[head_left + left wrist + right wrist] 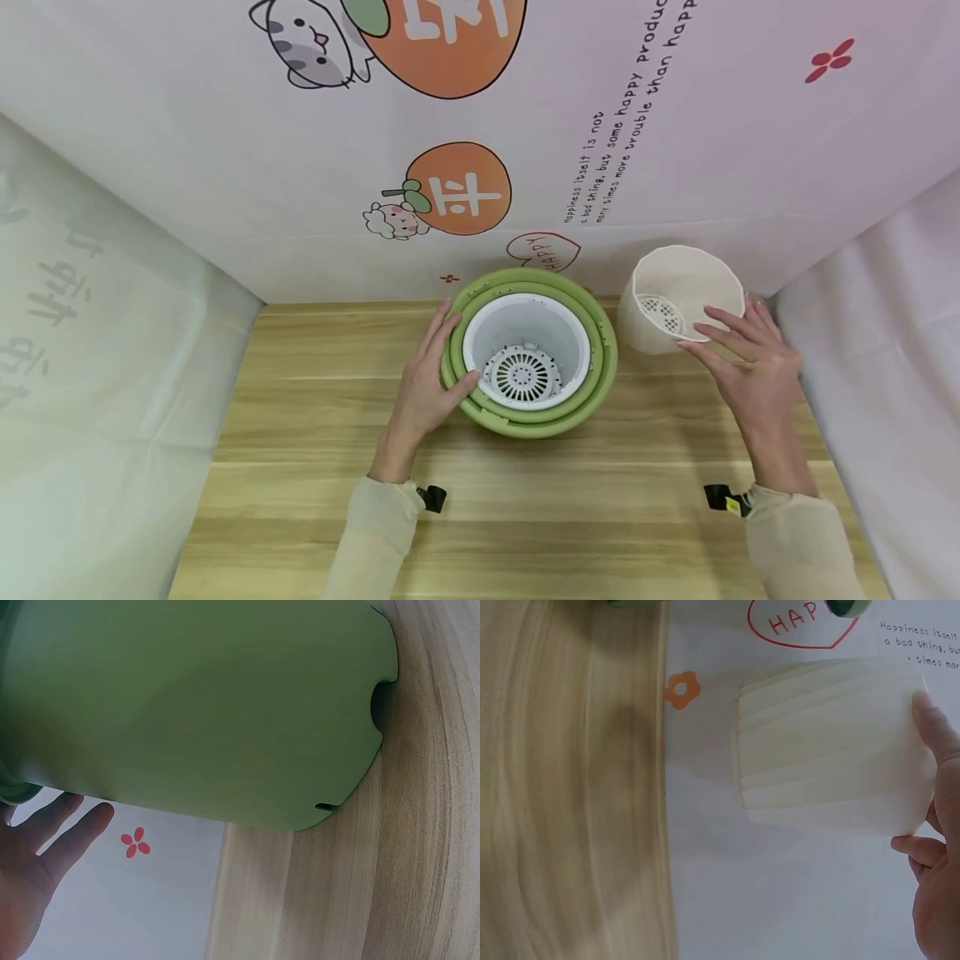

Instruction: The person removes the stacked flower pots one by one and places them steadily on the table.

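A stack of green flowerpots (604,350) stands upright on the wooden table, with a white inner pot (551,315) that has a slotted bottom nested in it. My left hand (426,387) holds the stack's left side, thumb over the rim and fingers along the outside. In the left wrist view the green wall (195,712) reaches down to a notched base. My right hand (757,367) grips a cream pot (637,321) by its rim, thumb outside and fingertips at the inner side. This pot (825,750) is tilted and off the table, its bottom pierced with small holes.
The wooden table (525,517) meets a printed cloth backdrop (300,183) just behind the pots. Cloth side walls (97,333) rise at left and right, the right one close to my right hand. A black strap mount (432,498) sits on each wrist.
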`<state>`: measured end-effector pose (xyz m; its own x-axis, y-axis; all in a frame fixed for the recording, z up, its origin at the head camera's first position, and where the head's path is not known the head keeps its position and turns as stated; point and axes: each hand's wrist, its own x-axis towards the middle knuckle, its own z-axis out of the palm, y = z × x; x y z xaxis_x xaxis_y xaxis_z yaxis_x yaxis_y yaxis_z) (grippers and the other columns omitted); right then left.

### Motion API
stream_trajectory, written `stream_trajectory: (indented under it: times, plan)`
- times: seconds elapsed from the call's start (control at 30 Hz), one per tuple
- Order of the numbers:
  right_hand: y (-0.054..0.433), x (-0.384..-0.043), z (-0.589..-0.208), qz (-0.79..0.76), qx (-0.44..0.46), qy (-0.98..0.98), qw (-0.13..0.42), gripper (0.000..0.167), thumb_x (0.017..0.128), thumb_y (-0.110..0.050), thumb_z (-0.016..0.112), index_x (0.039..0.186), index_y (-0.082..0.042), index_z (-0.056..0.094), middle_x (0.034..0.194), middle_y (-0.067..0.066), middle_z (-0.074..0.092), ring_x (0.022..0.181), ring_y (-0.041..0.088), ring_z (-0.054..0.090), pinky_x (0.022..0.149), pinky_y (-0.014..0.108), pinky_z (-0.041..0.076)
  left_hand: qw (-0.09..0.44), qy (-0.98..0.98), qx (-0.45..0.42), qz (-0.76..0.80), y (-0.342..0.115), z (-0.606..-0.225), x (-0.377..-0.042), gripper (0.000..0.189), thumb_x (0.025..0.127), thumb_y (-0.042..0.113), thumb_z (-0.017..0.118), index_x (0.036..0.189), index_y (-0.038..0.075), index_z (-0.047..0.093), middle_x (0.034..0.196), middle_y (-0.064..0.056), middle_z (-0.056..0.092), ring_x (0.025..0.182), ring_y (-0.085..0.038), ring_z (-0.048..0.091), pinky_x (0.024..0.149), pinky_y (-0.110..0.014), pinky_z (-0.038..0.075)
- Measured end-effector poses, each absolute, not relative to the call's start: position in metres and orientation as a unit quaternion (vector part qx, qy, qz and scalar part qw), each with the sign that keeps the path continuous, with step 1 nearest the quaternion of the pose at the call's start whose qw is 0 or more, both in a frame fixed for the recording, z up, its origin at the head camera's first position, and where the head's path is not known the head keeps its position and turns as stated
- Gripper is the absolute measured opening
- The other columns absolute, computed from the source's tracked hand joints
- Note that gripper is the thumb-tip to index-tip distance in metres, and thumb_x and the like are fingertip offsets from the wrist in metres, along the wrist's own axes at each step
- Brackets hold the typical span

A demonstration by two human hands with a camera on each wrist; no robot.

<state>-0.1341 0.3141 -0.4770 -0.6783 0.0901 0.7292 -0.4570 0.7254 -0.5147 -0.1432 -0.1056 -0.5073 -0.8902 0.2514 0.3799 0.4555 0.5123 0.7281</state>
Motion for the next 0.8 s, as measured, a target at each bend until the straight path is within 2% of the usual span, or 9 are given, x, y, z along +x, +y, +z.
stream_trajectory:
  times: [0.27, 0.47, 0.53, 0.6, 0.73, 0.8]
  plan:
    - [0.32, -0.136, -0.487, 0.358, 0.092, -0.844, 0.388, 0.032, 0.051, 0.005, 0.092, 0.081, 0.0, 0.08, 0.096, 0.021, 0.074, 0.114, 0.04, 0.063, 0.114, 0.047, 0.037, 0.117, -0.858, -0.212, -0.453, -0.105, -0.509, -0.145, 0.08, 0.083, 0.039, 0.067, 0.152, 0.009, 0.038, 0.165, 0.003, 0.018, 0.148, -0.021, 0.026, 0.109, -0.057, 0.039]
    - [0.321, -0.136, -0.491, 0.355, 0.084, -0.85, 0.38, 0.035, 0.05, 0.008, 0.092, 0.082, -0.001, 0.08, 0.097, 0.021, 0.073, 0.113, 0.041, 0.063, 0.115, 0.045, 0.036, 0.116, -0.861, -0.21, -0.449, -0.104, -0.511, -0.146, 0.082, 0.087, 0.057, 0.059, 0.152, 0.011, 0.038, 0.165, -0.004, 0.02, 0.148, -0.021, 0.027, 0.108, -0.056, 0.039]
    - [0.32, -0.136, -0.493, 0.355, 0.083, -0.852, 0.376, 0.035, 0.05, 0.008, 0.092, 0.082, -0.001, 0.08, 0.098, 0.021, 0.073, 0.112, 0.042, 0.064, 0.115, 0.044, 0.035, 0.117, -0.86, -0.211, -0.45, -0.104, -0.511, -0.147, 0.082, 0.087, 0.054, 0.06, 0.152, 0.011, 0.038, 0.164, -0.007, 0.022, 0.148, -0.021, 0.026, 0.109, -0.056, 0.039]
    - [0.32, -0.136, -0.495, 0.354, 0.083, -0.853, 0.374, 0.035, 0.051, 0.007, 0.092, 0.083, -0.001, 0.08, 0.098, 0.02, 0.074, 0.111, 0.034, 0.066, 0.115, 0.044, 0.035, 0.117, -0.858, -0.213, -0.453, -0.105, -0.512, -0.147, 0.081, 0.084, 0.043, 0.065, 0.152, 0.011, 0.037, 0.164, -0.007, 0.021, 0.148, -0.02, 0.026, 0.109, -0.056, 0.038]
    - [0.319, -0.137, -0.499, 0.361, 0.086, -0.851, 0.371, 0.035, 0.052, 0.009, 0.091, 0.083, 0.0, 0.08, 0.097, 0.021, 0.074, 0.112, 0.009, 0.065, 0.115, 0.044, 0.035, 0.117, -0.856, -0.213, -0.457, -0.106, -0.512, -0.146, 0.082, 0.08, 0.033, 0.069, 0.152, 0.011, 0.037, 0.164, -0.007, 0.021, 0.148, -0.021, 0.026, 0.109, -0.056, 0.038]
    - [0.319, -0.137, -0.501, 0.363, 0.089, -0.851, 0.37, 0.034, 0.052, 0.01, 0.091, 0.083, 0.001, 0.079, 0.097, 0.022, 0.073, 0.112, 0.006, 0.063, 0.116, 0.045, 0.034, 0.116, -0.856, -0.212, -0.457, -0.106, -0.511, -0.146, 0.082, 0.08, 0.033, 0.069, 0.153, 0.011, 0.037, 0.165, -0.005, 0.02, 0.148, -0.021, 0.026, 0.11, -0.056, 0.038]
